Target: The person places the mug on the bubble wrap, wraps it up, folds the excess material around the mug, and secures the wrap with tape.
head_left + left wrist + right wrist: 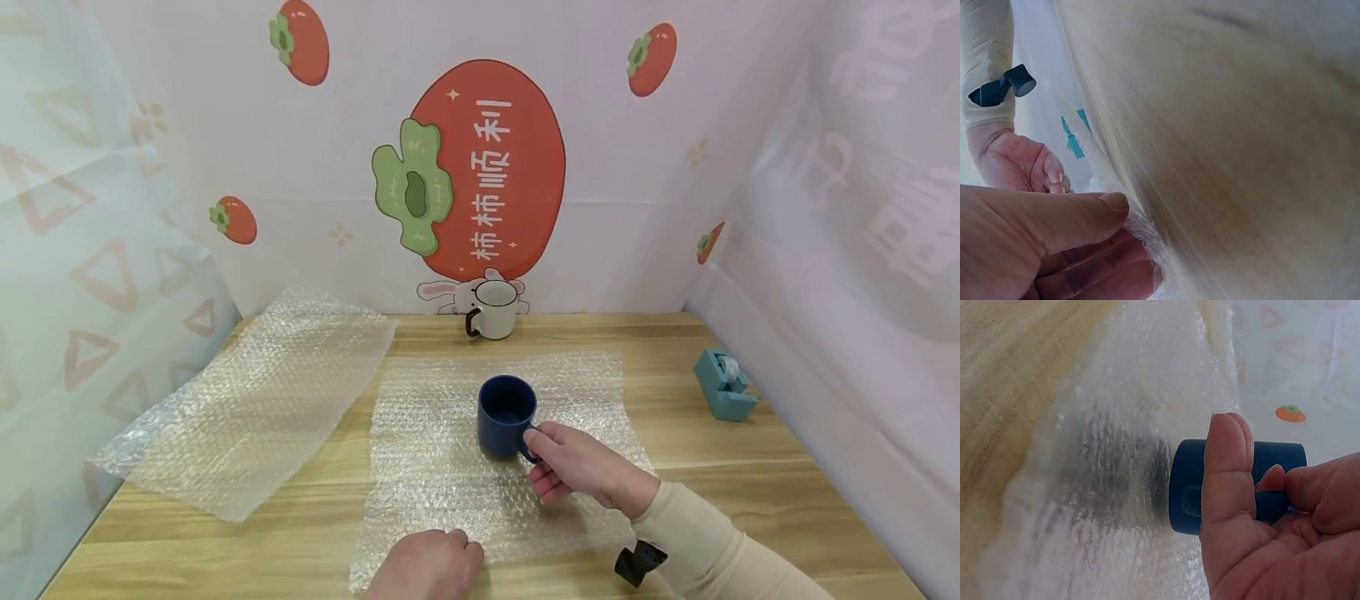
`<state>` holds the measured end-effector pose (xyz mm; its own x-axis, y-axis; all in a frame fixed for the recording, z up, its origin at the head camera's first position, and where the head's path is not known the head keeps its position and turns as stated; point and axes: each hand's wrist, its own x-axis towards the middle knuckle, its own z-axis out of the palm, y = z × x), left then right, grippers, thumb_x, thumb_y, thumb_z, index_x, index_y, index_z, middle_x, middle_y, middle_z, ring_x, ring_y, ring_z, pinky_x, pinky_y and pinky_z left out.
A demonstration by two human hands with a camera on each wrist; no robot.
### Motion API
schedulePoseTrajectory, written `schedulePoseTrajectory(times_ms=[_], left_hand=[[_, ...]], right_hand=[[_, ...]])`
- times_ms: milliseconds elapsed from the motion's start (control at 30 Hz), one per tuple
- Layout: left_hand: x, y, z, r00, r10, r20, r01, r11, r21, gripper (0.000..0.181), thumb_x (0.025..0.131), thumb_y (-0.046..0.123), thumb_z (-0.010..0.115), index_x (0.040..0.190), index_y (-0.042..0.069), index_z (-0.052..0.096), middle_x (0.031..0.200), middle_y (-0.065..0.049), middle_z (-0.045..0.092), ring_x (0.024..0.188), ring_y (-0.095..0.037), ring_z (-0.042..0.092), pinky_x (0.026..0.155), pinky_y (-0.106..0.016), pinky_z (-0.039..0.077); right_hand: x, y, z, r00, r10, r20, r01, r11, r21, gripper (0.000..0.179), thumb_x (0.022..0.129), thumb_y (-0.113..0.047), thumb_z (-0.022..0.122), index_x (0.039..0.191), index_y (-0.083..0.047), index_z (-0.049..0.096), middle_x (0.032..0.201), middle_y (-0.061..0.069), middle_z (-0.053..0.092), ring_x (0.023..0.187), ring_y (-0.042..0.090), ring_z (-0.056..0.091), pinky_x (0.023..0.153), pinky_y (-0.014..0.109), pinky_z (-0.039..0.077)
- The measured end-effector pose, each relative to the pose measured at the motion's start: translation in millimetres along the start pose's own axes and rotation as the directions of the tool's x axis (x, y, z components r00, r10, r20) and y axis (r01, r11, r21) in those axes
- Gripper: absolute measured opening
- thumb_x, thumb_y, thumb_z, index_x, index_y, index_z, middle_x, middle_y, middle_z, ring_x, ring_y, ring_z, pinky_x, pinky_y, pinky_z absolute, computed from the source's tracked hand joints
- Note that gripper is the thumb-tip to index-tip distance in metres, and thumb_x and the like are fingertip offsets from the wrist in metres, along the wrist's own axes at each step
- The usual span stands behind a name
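Observation:
A dark blue mug (495, 429) stands upright over the middle of a sheet of bubble wrap (427, 492), its mouth facing up. By its handle, on the right side, my right hand (581, 467) pinches it between thumb and fingers. In the right wrist view the mug (1279, 455) is partly hidden behind a finger, its base close to the wrap. My left hand (431, 562) rests at the near edge of the same sheet, fingers loosely curled. The left wrist view shows this hand (1054, 244) with its fingertips right at the wrap's edge (1160, 262).
Another bubble wrap sheet (262, 408) lies at the left of the wooden table (712, 500). At the back stands a white mug (497, 317) with a black handle. A teal tape dispenser (723, 387) is on the right. Printed cloth (637, 167) walls in the back and sides.

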<state>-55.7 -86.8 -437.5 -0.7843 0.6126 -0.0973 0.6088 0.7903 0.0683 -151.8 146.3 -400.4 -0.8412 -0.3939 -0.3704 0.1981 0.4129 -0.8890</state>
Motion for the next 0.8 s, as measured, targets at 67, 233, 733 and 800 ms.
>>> schedulePoseTrajectory(times_ms=[67,233,733,800], left_hand=[[-0.2,0.1,0.3,1.000,-0.001,0.001,0.001,1.000,-0.007,0.040,0.082,0.056,0.073,0.085,0.017,0.065,0.070,0.006,0.052,0.058,-0.007,0.047,0.052,-0.025,0.042],[-0.9,0.7,0.2,1.000,0.001,-0.012,-0.001,1.000,-0.006,0.042,0.083,0.058,0.072,0.086,0.017,0.066,0.070,0.006,0.051,0.058,-0.007,0.046,0.052,-0.025,0.041],[-0.5,-0.3,-1.3,1.000,-0.004,0.019,0.004,1.000,-0.030,0.042,0.083,0.057,0.073,0.087,0.016,0.066,0.071,0.006,0.052,0.059,-0.007,0.046,0.053,-0.025,0.043],[-0.7,-0.2,-1.6,1.000,-0.001,0.014,0.002,1.000,-0.024,0.041,0.083,0.056,0.073,0.087,0.016,0.066,0.071,0.006,0.052,0.059,-0.007,0.046,0.053,-0.025,0.043]], right_hand=[[0.4,1.8,1.5,1.000,0.004,-0.004,-0.004,1.000,0.001,0.040,0.111,-0.037,0.045,0.107,0.002,0.052,0.088,0.013,0.066,0.071,0.020,0.067,0.066,0.038,0.062],[0.4,5.5,3.8,1.000,0.016,-0.010,-0.016,1.000,-0.002,0.040,0.111,-0.037,0.045,0.106,0.002,0.053,0.088,0.013,0.066,0.071,0.021,0.067,0.066,0.038,0.062],[0.3,9.3,5.9,1.000,0.019,-0.003,-0.019,1.000,-0.023,0.040,0.111,-0.037,0.045,0.102,0.001,0.053,0.085,0.013,0.066,0.068,0.020,0.068,0.062,0.037,0.062],[0.6,9.0,5.5,1.000,0.019,0.001,-0.019,1.000,-0.025,0.040,0.111,-0.037,0.045,0.102,0.001,0.053,0.085,0.013,0.066,0.068,0.019,0.068,0.062,0.037,0.062]])
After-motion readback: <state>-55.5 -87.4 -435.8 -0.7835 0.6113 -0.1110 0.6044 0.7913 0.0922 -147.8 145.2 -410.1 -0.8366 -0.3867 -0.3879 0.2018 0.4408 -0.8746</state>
